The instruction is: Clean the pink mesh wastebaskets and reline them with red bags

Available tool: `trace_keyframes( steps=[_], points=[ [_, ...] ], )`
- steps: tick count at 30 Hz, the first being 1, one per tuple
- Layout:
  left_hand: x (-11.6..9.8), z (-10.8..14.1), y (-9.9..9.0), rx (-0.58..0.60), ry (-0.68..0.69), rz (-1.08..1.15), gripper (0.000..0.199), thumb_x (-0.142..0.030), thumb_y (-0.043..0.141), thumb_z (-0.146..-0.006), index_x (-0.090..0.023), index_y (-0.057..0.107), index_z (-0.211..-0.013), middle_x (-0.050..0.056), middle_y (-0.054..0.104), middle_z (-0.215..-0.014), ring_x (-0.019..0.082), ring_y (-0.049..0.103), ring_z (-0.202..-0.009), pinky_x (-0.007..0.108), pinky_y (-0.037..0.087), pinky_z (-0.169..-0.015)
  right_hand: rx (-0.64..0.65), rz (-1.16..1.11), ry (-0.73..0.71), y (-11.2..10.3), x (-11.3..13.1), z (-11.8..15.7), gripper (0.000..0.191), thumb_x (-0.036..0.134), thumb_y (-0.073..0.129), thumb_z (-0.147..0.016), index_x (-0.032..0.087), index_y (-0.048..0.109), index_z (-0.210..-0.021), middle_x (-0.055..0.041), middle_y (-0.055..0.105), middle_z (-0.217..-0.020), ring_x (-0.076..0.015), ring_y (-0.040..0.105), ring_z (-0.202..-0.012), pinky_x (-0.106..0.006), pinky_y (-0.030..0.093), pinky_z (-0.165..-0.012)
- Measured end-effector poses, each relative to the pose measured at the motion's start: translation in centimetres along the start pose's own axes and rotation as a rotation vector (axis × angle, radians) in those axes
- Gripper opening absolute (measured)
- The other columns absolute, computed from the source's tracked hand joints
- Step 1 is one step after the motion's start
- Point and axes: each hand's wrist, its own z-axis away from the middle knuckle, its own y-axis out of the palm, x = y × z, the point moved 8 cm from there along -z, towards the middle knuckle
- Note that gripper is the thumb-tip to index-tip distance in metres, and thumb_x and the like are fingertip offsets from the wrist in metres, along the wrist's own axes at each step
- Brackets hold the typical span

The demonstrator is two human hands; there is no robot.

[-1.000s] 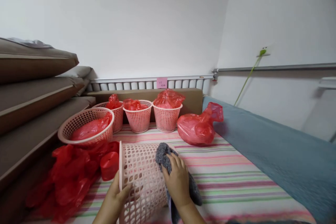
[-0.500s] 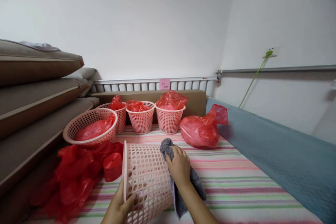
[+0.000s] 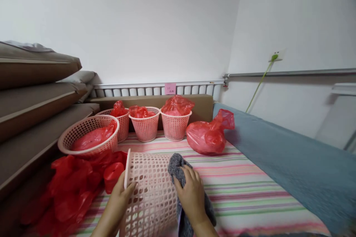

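**On the near side of the striped sheet point(image 3: 244, 192): one pink basket point(image 3: 152, 181) in hand, probably mid-wipe**

Got it tipped on its side, rim to the left, base to the right. Gripping the rim with the left hand point(image 3: 121, 192), thumb over the outside of the mesh, other fingers mostly hidden. Bunching a grey cloth point(image 3: 175, 166) under the curled fingers of the right hand point(image 3: 192, 193), pressed against the right end near the base, loose tail hanging down on the near side.

Progress-wise, looks partway to me, not finished with cloth on plastic like that. Can't tell wiped patches from unwiped ones tbh, so no clue how much mesh is left.

On the far side, looks more settled: three upright baskets point(image 3: 146, 129) in a row, red plastic point(image 3: 178, 105) in each. Nearer on the left, a wider-looking basket point(image 3: 112, 143), also with red plastic inside. Can't say whether wiped or not. Just right of the row, a bulging red bag point(image 3: 205, 137) straight on the sheet. Near left, a crumpled red heap point(image 3: 69, 189) beside a red roll point(image 3: 112, 176), not in any basket either.
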Motion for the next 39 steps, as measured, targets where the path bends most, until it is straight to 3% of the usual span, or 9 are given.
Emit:
trace_keyframes(
  steps=[8,12,16,21,26,33,39],
  points=[
    [0.8,1.8,0.0,0.071,0.013,0.059,0.078,-0.040,0.073,-0.067,-0.019,0.039,-0.134,0.012,0.071,-0.107,0.031,0.067,-0.095,0.037,0.055,-0.071,0.012,-0.001,0.025,0.4,0.1,-1.1,0.029,0.036,0.061,-0.080,0.016,0.062,-0.101,-0.0110,0.063,-0.110,-0.0262,0.054,-0.100,-0.038,0.042,-0.088],
    [1.4,2.0,0.2,0.049,-0.023,0.086,0.089,-0.042,0.075,-0.065,-0.022,0.031,-0.139,0.013,0.071,-0.106,0.031,0.070,-0.083,0.037,0.056,-0.063,0.034,-0.002,0.043,1.1,0.0,-2.8,0.032,0.036,0.060,-0.080,0.016,0.062,-0.104,-0.0109,0.062,-0.115,-0.0258,0.053,-0.104,-0.037,0.040,-0.089],
    [2.4,2.0,0.0,0.022,-0.057,0.120,0.102,-0.047,0.080,-0.055,-0.024,0.029,-0.140,0.012,0.071,-0.104,0.027,0.071,-0.069,0.037,0.056,-0.060,0.145,0.046,0.110,1.9,0.3,-5.1,0.030,0.036,0.059,-0.081,0.017,0.063,-0.104,-0.0081,0.066,-0.105,-0.0261,0.056,-0.098,-0.035,0.040,-0.082],
    [3.7,2.2,-0.6,0.037,-0.056,0.118,0.102,-0.049,0.080,-0.056,-0.024,0.030,-0.141,0.012,0.071,-0.104,0.021,0.068,-0.060,0.032,0.053,-0.057,0.200,0.039,0.117,2.7,0.6,-6.5,0.037,0.036,0.059,-0.081,0.024,0.060,-0.116,-0.0042,0.067,-0.109,-0.0250,0.057,-0.098,-0.035,0.039,-0.080],
    [4.5,2.2,-0.7,0.083,-0.083,0.097,0.103,-0.051,0.078,-0.057,-0.019,0.027,-0.141,0.013,0.071,-0.100,0.026,0.070,-0.071,0.034,0.053,-0.061,0.158,0.018,0.086,2.4,0.3,-5.4,0.033,0.035,0.058,-0.083,0.023,0.063,-0.113,-0.0044,0.067,-0.109,-0.0229,0.056,-0.099,-0.033,0.039,-0.083],
    [0.2,0.3,0.3,0.116,0.005,0.045,0.063,-0.040,0.073,-0.066,-0.015,0.048,-0.118,0.010,0.069,-0.097,0.028,0.067,-0.086,0.037,0.054,-0.072,0.008,-0.002,-0.014,1.0,-0.9,-1.8,0.034,0.033,0.058,-0.082,0.019,0.062,-0.113,-0.0076,0.064,-0.113,-0.0249,0.054,-0.102,-0.037,0.041,-0.087],
    [1.2,1.1,-0.3,0.141,-0.074,0.075,0.074,-0.040,0.073,-0.066,-0.020,0.039,-0.129,0.008,0.073,-0.092,0.027,0.070,-0.073,0.034,0.053,-0.061,-0.019,-0.005,-0.075,0.0,-0.5,0.5,0.035,0.032,0.060,-0.080,0.019,0.062,-0.112,-0.0088,0.064,-0.112,-0.0254,0.054,-0.102,-0.039,0.041,-0.089]
  ],
)
